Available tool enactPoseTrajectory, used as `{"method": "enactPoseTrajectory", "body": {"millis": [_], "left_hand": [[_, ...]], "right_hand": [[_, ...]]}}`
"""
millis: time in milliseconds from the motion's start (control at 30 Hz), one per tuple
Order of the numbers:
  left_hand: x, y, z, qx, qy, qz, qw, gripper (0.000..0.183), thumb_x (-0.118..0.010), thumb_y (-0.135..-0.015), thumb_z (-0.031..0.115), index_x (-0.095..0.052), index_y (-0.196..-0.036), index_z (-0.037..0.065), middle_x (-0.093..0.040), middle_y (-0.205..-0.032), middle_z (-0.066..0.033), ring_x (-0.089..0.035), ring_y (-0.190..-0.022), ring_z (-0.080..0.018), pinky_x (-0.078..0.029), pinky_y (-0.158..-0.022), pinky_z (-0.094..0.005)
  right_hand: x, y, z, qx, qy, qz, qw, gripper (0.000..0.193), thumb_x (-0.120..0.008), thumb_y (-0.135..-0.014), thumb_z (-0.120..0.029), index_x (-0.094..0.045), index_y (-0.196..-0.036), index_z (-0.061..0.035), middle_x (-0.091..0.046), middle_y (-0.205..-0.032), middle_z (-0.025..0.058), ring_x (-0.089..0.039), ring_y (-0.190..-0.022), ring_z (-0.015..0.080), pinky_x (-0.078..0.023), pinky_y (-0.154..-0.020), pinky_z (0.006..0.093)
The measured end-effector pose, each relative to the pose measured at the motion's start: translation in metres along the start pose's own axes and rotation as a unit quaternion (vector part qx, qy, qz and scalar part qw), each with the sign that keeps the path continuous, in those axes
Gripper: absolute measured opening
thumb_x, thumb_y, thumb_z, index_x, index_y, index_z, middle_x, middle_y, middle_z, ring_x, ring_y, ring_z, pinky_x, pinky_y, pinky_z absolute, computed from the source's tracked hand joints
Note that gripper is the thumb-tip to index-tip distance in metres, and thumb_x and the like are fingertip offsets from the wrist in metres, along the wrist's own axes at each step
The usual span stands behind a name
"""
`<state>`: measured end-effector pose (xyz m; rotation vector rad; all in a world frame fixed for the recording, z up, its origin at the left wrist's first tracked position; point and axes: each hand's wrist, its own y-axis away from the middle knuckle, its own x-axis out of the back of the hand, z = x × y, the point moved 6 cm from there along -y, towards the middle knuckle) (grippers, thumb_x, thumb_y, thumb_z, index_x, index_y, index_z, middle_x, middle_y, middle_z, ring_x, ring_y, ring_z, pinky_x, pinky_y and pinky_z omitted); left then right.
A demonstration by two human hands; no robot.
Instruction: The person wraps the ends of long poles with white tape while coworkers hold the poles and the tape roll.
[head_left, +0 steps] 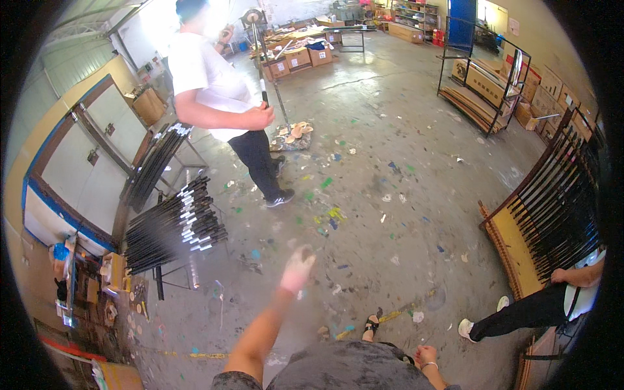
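My left hand reaches forward over the floor, pale and smeared by motion, so its fingers do not show clearly. No object can be made out in it. Low beside my body hangs my right hand, its fingers curled in and a light bracelet at the wrist. Nothing is visible in it. The nearest goods to my left hand are many black rods with white bands, laid across a stand to its left.
A person in a white shirt stands ahead at left, holding a rod. At right, another person's hand is near a rack of upright black rods. A wheeled metal frame holds boards. Paint spots and scraps dot the floor.
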<state>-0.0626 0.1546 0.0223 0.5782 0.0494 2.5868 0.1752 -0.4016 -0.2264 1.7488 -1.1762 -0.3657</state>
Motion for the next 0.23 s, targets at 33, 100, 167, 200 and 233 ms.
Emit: {"method": "enactPoseTrajectory", "body": {"millis": [33, 100, 167, 200, 233], "left_hand": [[0.011, -0.008, 0.035, -0.026, -0.073, 0.019, 0.997, 0.056, -0.058, -0.084, 0.034, -0.047, -0.126, -0.001, -0.052, -0.124, -0.0244, -0.049, -0.117, -0.0373, -0.038, -0.099, -0.0413], [0.031, -0.024, 0.087, -0.085, -0.155, 0.064, 0.982, 0.054, -0.059, -0.084, 0.033, -0.047, -0.125, 0.0, -0.052, -0.123, -0.0232, -0.049, -0.116, -0.0366, -0.039, -0.098, -0.0406], [0.049, -0.034, 0.138, -0.155, -0.177, 0.109, 0.966, 0.05, -0.06, -0.084, 0.029, -0.048, -0.124, 0.001, -0.052, -0.123, -0.0222, -0.05, -0.115, -0.0355, -0.039, -0.098, -0.0407], [0.055, -0.033, 0.17, -0.192, -0.187, 0.127, 0.955, 0.049, -0.061, -0.084, 0.027, -0.048, -0.124, 0.002, -0.052, -0.123, -0.0219, -0.05, -0.115, -0.0345, -0.039, -0.098, -0.0406], [0.058, -0.032, 0.172, -0.191, -0.189, 0.131, 0.954, 0.049, -0.061, -0.084, 0.027, -0.048, -0.124, 0.002, -0.052, -0.123, -0.0219, -0.05, -0.115, -0.0345, -0.039, -0.098, -0.0406]], "right_hand": [[0.001, -0.002, -0.001, 0.01, 0.015, -0.004, 1.0, 0.013, -0.06, -0.084, -0.014, -0.057, -0.08, -0.0028, -0.056, -0.063, 0.0074, -0.058, -0.054, 0.0202, -0.048, -0.044, 0.0316], [0.004, -0.012, -0.001, 0.031, 0.047, -0.015, 0.998, 0.013, -0.061, -0.084, -0.014, -0.057, -0.08, -0.0026, -0.055, -0.063, 0.0074, -0.058, -0.054, 0.0199, -0.047, -0.044, 0.0315], [0.002, -0.018, 0.0, 0.037, 0.001, -0.035, 0.999, 0.013, -0.061, -0.084, -0.014, -0.057, -0.08, -0.0023, -0.055, -0.063, 0.0075, -0.058, -0.053, 0.02, -0.047, -0.044, 0.0314], [0.004, -0.016, 0.004, 0.038, -0.024, -0.042, 0.998, 0.014, -0.061, -0.084, -0.014, -0.057, -0.08, -0.0022, -0.055, -0.063, 0.0076, -0.058, -0.053, 0.02, -0.047, -0.043, 0.0314], [0.001, -0.019, 0.002, 0.039, -0.022, -0.047, 0.998, 0.014, -0.061, -0.084, -0.014, -0.057, -0.08, -0.0022, -0.055, -0.063, 0.0076, -0.058, -0.053, 0.02, -0.047, -0.043, 0.0314]]}}
